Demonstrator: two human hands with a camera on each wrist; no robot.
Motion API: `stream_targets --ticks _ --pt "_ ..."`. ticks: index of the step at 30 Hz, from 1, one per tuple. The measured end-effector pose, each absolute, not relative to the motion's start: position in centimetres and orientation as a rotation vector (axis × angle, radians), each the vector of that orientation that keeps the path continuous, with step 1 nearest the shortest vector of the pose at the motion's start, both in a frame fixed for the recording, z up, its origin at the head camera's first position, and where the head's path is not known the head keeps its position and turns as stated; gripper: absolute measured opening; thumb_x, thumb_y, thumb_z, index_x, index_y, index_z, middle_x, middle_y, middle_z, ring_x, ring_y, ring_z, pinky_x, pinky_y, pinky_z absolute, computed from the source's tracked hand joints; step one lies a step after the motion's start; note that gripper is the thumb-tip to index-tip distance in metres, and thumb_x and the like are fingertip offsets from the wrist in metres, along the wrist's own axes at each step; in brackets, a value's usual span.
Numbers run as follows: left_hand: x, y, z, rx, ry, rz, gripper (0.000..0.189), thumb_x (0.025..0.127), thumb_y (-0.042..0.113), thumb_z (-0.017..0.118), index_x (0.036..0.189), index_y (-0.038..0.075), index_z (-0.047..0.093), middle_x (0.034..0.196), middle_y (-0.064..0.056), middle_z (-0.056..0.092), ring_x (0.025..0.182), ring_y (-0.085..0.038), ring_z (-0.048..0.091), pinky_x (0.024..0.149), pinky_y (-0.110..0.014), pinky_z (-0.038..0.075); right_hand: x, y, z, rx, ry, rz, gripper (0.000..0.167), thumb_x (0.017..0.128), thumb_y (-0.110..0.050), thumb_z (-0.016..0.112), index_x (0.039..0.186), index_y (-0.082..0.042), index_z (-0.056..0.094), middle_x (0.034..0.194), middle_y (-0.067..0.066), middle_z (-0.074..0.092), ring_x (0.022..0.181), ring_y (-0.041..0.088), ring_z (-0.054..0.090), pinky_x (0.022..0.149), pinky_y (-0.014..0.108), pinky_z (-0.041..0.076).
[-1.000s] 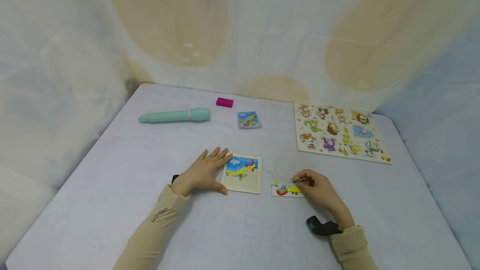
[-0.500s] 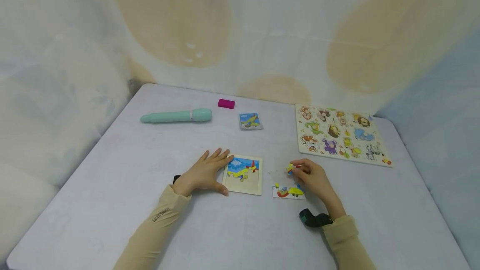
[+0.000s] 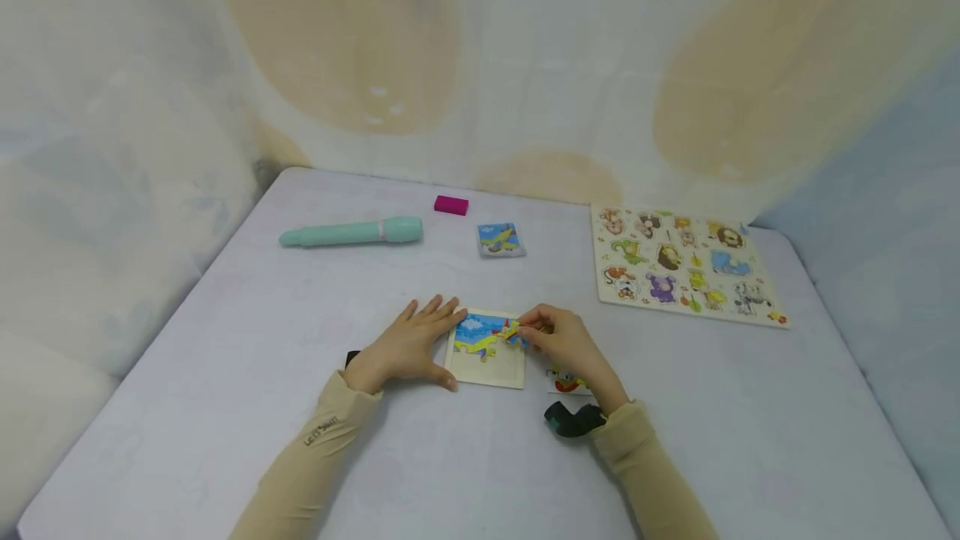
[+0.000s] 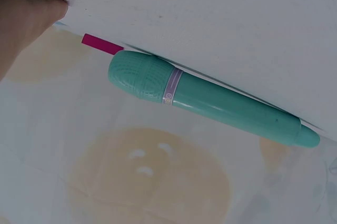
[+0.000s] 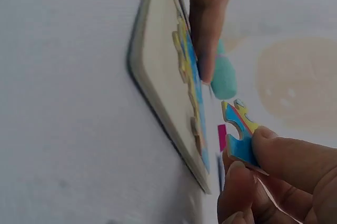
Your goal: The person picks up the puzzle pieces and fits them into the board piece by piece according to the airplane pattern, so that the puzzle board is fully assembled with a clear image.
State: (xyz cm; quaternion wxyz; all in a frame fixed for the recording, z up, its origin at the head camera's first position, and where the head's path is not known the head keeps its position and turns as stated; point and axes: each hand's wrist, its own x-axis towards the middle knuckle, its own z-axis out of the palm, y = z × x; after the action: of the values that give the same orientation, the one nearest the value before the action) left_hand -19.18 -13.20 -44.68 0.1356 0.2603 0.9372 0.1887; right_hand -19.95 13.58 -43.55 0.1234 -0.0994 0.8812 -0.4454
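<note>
My left hand (image 3: 411, 347) lies flat with spread fingers at the left edge of a small wooden puzzle tray (image 3: 487, 372). Blue and yellow pieces fill the tray's upper part; its lower part shows bare wood. Between thumb and fingertips my right hand (image 3: 566, 344) pinches a blue and yellow puzzle piece (image 5: 241, 132), held over the tray's upper right corner. In the right wrist view the piece is raised and tilted beside the tray (image 5: 152, 66). More puzzle pieces (image 3: 567, 382) lie on the table right of the tray, partly hidden by my right hand.
A mint-green microphone-shaped pen (image 3: 351, 232) lies at the back left, beside a magenta block (image 3: 451, 205). Behind the tray sits a small airplane picture packet (image 3: 500, 239). An animal puzzle board (image 3: 686, 265) occupies the back right, near the curtain-like backdrop (image 3: 540, 65).
My right hand has lifted the puzzle piece from beside the loose pieces and carried it left to the tray. My left hand has stayed in place.
</note>
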Motion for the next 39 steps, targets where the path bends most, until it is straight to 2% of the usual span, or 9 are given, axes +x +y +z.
stream_targets --ticks 10,22,27,34,39 --pt "-19.1 -13.3 -44.5 0.759 2.713 0.545 0.112 0.064 0.056 0.083 0.154 0.016 0.028 0.163 -0.007 0.019 0.152 -0.032 0.010 0.121 -0.058 0.005 -19.5 12.3 -44.1 -0.333 2.591 -1.252 0.012 0.090 -0.020 0.069 0.098 -0.011 0.071 0.087 0.001 0.069 0.076 0.011 0.057 0.067 0.021 0.046" --pt "-19.2 -13.2 -44.5 0.759 2.711 0.542 0.111 0.065 0.056 0.083 0.154 0.017 0.029 0.163 -0.007 0.020 0.152 -0.032 0.011 0.121 -0.058 0.005 -19.1 11.6 -44.4 -0.324 2.698 -1.173 0.010 0.085 -0.018 0.074 0.094 -0.014 0.074 0.085 0.000 0.065 0.071 0.011 0.052 0.063 0.021 0.042" --pt "-19.3 -13.2 -44.6 0.753 2.708 0.536 0.111 0.065 0.056 0.083 0.154 0.017 0.029 0.163 -0.007 0.020 0.152 -0.032 0.010 0.121 -0.058 0.005 -19.1 11.4 -44.7 -0.357 2.757 -1.105 0.013 0.083 -0.018 0.076 0.096 -0.016 0.075 0.083 0.000 0.060 0.070 0.014 0.046 0.060 0.023 0.037" --pt "-19.4 -13.3 -44.7 0.741 2.712 0.521 0.112 0.065 0.057 0.082 0.154 0.019 0.027 0.163 -0.005 0.019 0.152 -0.030 0.009 0.122 -0.056 0.004 -19.1 11.2 -44.9 -0.286 2.791 -1.128 0.020 0.081 -0.015 0.078 0.100 -0.015 0.073 0.086 0.002 0.061 0.069 0.014 0.047 0.059 0.023 0.037" --pt "-19.2 -13.3 -44.6 0.759 2.714 0.543 0.111 0.065 0.057 0.083 0.153 0.017 0.029 0.162 -0.008 0.021 0.152 -0.032 0.011 0.121 -0.058 0.005 -19.0 11.5 -44.9 -0.296 2.744 -1.176 0.022 0.083 -0.017 0.076 0.104 -0.015 0.072 0.090 0.003 0.062 0.071 0.014 0.050 0.060 0.023 0.039"
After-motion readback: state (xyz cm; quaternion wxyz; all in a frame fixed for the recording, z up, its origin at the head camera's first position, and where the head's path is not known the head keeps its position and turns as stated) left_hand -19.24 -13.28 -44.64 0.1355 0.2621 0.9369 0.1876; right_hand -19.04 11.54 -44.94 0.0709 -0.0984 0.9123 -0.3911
